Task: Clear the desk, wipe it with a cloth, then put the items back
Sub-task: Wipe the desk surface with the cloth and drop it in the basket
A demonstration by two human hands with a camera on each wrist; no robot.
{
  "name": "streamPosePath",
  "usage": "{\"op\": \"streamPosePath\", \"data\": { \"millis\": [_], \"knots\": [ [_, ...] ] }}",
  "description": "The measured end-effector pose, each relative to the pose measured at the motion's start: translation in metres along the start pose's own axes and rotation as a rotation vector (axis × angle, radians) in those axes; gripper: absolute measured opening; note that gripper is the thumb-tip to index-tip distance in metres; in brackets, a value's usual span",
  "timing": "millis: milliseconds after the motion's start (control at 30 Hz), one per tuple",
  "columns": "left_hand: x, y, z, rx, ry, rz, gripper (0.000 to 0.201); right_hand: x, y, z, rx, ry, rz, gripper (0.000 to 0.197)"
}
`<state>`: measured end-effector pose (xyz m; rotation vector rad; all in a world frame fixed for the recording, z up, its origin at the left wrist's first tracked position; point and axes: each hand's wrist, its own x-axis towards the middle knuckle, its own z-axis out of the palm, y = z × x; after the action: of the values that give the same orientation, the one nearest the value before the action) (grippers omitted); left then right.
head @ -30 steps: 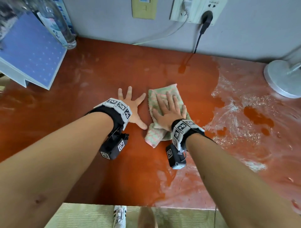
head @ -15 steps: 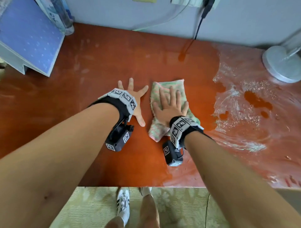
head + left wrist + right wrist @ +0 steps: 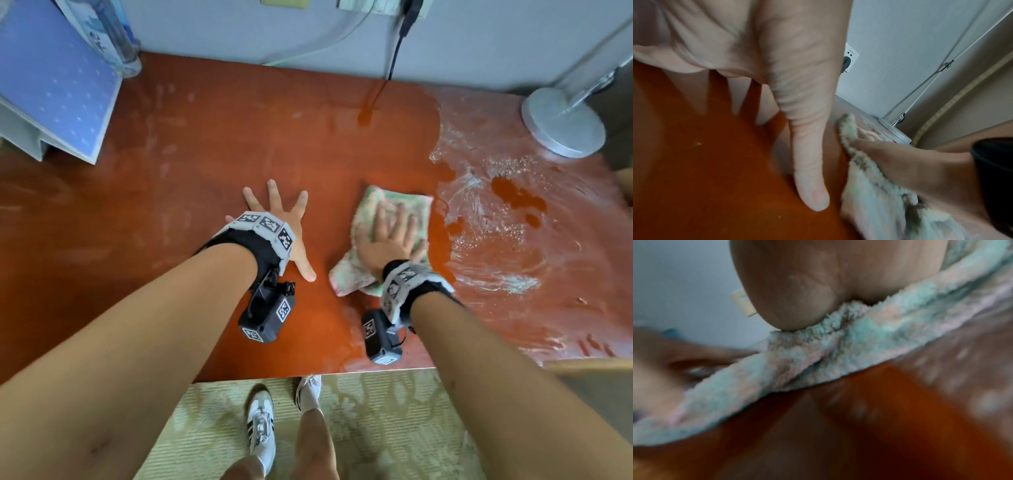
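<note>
A pale green and pink fluffy cloth [image 3: 373,212] lies on the red-brown desk [image 3: 212,144], right of centre. My right hand [image 3: 394,233] lies flat on top of it, fingers straight and spread, pressing it down. In the right wrist view the heel of that hand sits on the cloth [image 3: 818,353], blurred. My left hand [image 3: 274,212] rests palm down on the bare desk just left of the cloth, fingers spread, holding nothing. The left wrist view shows its thumb [image 3: 809,162] on the wood beside the cloth [image 3: 869,186].
White streaky residue [image 3: 507,219] covers the desk's right part. A round grey lamp base [image 3: 561,126] stands at the back right. A blue folder [image 3: 51,78] and a clear bottle [image 3: 109,37] stand at the back left. A black cable [image 3: 394,58] hangs from a wall socket. The desk's front edge [image 3: 308,373] is near.
My right hand has slid the cloth to the right, away from my left hand, toward the white residue. The left hand has stayed flat on the desk.
</note>
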<state>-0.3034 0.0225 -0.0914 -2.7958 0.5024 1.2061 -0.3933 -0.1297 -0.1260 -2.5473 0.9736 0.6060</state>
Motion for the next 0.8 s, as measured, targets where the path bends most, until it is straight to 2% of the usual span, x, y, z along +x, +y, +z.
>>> {"op": "streamPosePath", "data": {
  "millis": [100,167,267,367,500,633,800],
  "knots": [
    [0.000,-0.001,-0.001,-0.023,0.014,0.022,0.151,-0.022,-0.022,0.022,-0.068,-0.030,-0.235,0.064],
    [-0.003,-0.004,-0.002,-0.033,0.021,0.033,0.149,-0.026,-0.016,0.025,-0.050,-0.047,-0.293,0.063],
    [-0.008,-0.012,0.004,-0.044,0.045,0.064,0.143,-0.024,0.010,0.017,-0.033,-0.038,-0.261,0.061],
    [-0.009,-0.024,0.017,-0.048,0.110,0.115,0.132,-0.023,0.028,0.010,-0.004,-0.026,-0.109,0.062],
    [-0.011,-0.032,0.029,-0.006,0.176,0.138,0.119,-0.032,0.009,0.016,0.036,-0.010,0.008,0.063],
    [-0.012,-0.031,0.027,-0.019,0.169,0.141,0.117,-0.059,-0.019,0.045,-0.035,0.005,-0.204,0.061],
    [-0.015,-0.030,0.024,-0.012,0.164,0.131,0.118,-0.064,0.008,0.041,-0.029,-0.037,-0.312,0.058]
  ]
}}
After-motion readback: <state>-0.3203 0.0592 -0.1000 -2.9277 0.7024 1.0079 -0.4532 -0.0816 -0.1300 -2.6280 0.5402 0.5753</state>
